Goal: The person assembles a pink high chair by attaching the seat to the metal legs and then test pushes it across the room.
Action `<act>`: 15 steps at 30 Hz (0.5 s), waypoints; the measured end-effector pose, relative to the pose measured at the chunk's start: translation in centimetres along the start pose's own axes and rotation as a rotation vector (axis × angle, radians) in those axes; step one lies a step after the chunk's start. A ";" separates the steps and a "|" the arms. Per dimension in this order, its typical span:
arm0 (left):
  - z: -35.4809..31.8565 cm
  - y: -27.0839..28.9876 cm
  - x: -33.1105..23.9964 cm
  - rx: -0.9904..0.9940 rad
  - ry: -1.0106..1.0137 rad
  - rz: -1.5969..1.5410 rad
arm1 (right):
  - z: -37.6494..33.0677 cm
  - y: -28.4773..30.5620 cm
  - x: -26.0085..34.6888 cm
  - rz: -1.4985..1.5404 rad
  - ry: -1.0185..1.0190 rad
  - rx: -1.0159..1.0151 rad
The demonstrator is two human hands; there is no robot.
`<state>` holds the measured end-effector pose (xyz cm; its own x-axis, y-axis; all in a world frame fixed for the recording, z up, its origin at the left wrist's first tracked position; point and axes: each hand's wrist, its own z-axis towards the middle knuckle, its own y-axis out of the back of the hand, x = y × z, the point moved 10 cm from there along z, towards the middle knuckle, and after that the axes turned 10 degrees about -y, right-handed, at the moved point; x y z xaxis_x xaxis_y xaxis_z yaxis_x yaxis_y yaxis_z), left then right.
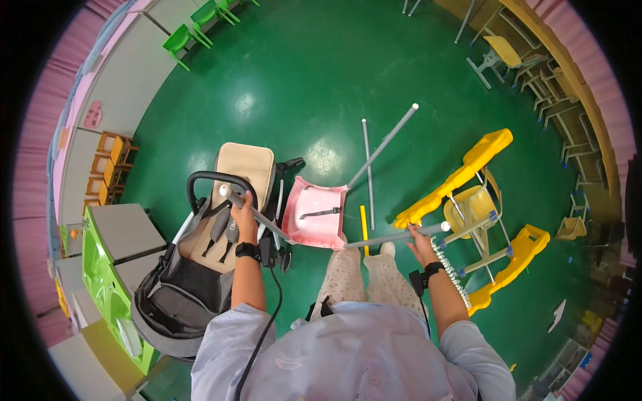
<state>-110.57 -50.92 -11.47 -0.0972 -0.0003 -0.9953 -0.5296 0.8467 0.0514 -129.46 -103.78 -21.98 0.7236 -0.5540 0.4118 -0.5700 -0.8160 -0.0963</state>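
A pink plastic seat (313,217) with a dark strap across it lies low in front of my legs, like a high chair seat. Grey tubular legs with white end caps stick out from its corners. My left hand (244,220) is closed around the leg tube (269,226) on the seat's left side. Closed on another leg tube (381,239), my right hand (421,246) grips near its white cap at the right. A third leg (386,144) slants away to the far right, untouched. Beyond it a loose grey tube (369,174) lies on the floor.
A grey and beige stroller (200,267) stands close on my left. To my right are yellow plastic pieces (461,177) and a yellow chair (473,208). A thin yellow bar (364,227) lies by my feet. Green chairs (179,41) line the far left wall.
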 end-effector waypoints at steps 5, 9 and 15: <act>-0.8 -2.6 0.5 0.057 0.022 0.125 | 3.0 2.1 0.1 0.046 -0.004 0.066; -1.2 -1.2 3.5 -0.069 0.086 0.086 | 5.5 3.1 0.0 0.089 -0.068 0.073; -3.7 -1.7 3.6 -0.034 -0.034 0.009 | 8.5 4.5 0.0 -0.392 0.074 0.368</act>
<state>-113.16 -54.31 -14.83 -0.0735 0.0254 -0.9970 -0.5568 0.8283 0.0622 -128.72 -108.88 -30.17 0.8178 -0.1942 0.5418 -0.0794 -0.9704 -0.2280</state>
